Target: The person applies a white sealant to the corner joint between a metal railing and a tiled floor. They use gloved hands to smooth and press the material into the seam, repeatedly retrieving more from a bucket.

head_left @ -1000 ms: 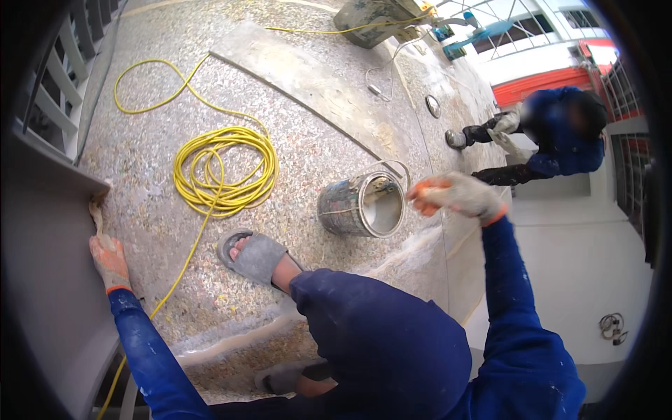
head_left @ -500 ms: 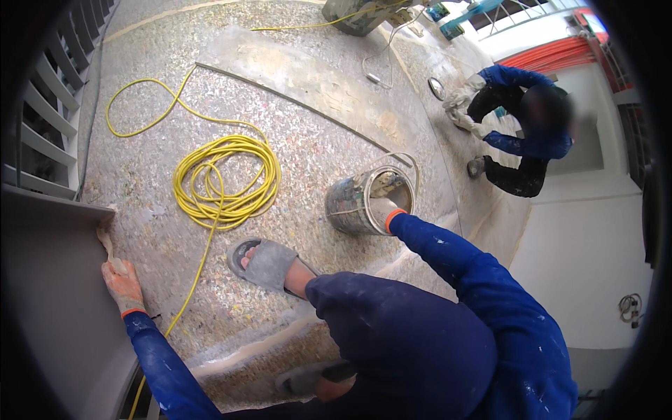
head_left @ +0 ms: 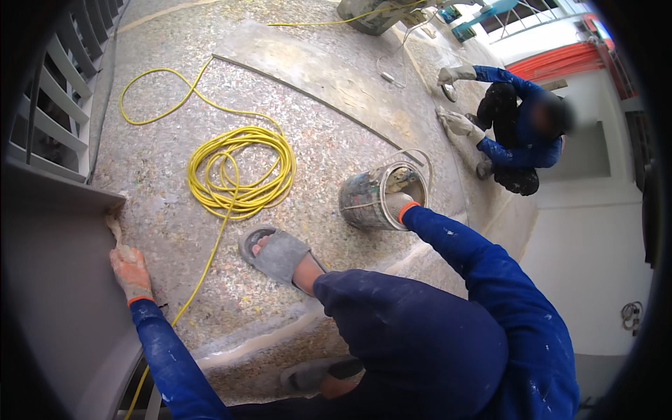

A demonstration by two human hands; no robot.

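My left hand (head_left: 131, 271), in an orange and whitish work glove, is closed beside the edge of a grey panel (head_left: 63, 252). A thin beige strip (head_left: 113, 227) runs from its fingers towards the panel's corner; whether this is a tool, cloth or smeared material I cannot make out. My right hand (head_left: 399, 205), in a pale glove with an orange cuff, reaches into a paint-smeared bucket (head_left: 360, 203) whose mouth tips towards me. Its fingers are hidden inside. A beige-coated object (head_left: 401, 178) shows within the bucket, above my hand.
A coiled yellow cable (head_left: 241, 175) lies on the speckled floor between my hands, trailing towards me. Beyond it is a flat, dusty board (head_left: 315, 80). A gloved co-worker (head_left: 521, 126) crouches at the right, near a small round object (head_left: 449, 92). White railings (head_left: 63, 105) stand at the left.
The whole view has shifted slightly, so things sit further right. The co-worker's hands have moved apart, one reaching to the round object. My hands stay at the panel and in the bucket.
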